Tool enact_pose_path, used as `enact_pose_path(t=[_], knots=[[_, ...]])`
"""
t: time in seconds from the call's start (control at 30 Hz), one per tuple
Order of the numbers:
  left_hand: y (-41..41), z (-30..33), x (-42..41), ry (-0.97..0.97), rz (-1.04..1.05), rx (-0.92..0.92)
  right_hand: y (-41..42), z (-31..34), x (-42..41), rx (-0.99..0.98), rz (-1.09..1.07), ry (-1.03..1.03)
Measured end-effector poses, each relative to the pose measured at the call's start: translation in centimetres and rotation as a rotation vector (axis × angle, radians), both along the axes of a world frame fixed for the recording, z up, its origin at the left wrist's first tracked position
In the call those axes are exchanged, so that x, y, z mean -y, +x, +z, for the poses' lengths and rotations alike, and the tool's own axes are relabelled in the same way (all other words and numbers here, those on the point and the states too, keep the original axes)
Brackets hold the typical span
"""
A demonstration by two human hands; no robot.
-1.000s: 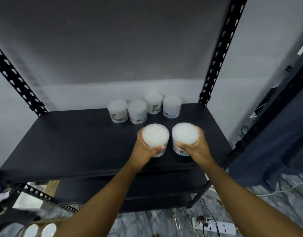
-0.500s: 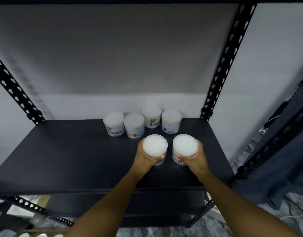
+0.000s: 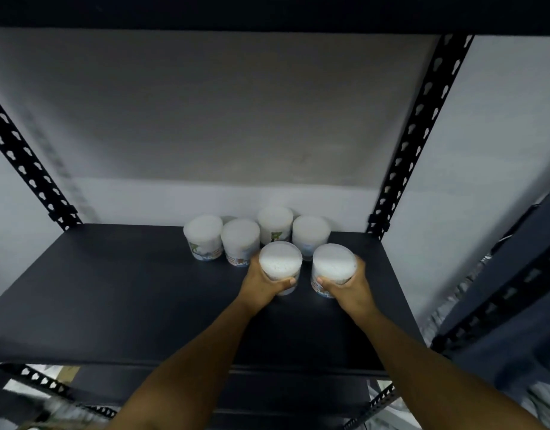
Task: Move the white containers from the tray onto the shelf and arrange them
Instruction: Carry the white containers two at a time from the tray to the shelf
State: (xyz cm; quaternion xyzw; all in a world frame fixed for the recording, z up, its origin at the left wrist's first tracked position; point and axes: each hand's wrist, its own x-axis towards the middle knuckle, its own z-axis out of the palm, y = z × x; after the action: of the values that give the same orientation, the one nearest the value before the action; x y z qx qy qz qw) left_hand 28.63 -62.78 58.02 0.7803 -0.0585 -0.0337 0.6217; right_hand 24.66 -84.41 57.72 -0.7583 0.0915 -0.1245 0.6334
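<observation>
My left hand (image 3: 261, 282) is wrapped around one white tub (image 3: 280, 265), with my thumb across its near side. My right hand (image 3: 349, 285) is wrapped around another white tub (image 3: 333, 268). Both tubs stand up straight, side by side with a small gap between them. They look low on the black shelf (image 3: 128, 290), but I cannot tell if their bottoms touch it yet.

Just past my hands, at the far edge of the shelf by the wall, four more white tubs are already in place. From left to right they are the far-left tub (image 3: 203, 235), the second tub (image 3: 239, 241), the tub at the very back (image 3: 275, 223) and the far-right tub (image 3: 310, 232). They stand close together in a bumpy row.

So I think four are done, and these two make six once I let go. The left half of the shelf is bare. I cannot see the tray here, so I cannot say how many tubs are left on it. The row may need some tidying too.
</observation>
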Motion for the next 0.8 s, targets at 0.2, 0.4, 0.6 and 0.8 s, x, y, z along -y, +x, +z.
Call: enact_pose_path(t=[0.2,0.4,0.6,0.8], knots=[[1.5,0.3,0.4,0.019,-0.028,-0.007,1.6,0.3,0.4,-0.013,-0.001,-0.031],[2.9,0.6,0.7,0.028,-0.039,0.007,3.3,0.6,1.4,-0.045,0.016,-0.049],[3.7,0.5,1.0,0.061,-0.03,0.023,4.2,0.5,1.8,-0.054,-0.006,-0.053],[4.3,0.4,1.2,0.074,-0.012,0.031,4.5,0.4,1.9,-0.058,-0.009,-0.067]])
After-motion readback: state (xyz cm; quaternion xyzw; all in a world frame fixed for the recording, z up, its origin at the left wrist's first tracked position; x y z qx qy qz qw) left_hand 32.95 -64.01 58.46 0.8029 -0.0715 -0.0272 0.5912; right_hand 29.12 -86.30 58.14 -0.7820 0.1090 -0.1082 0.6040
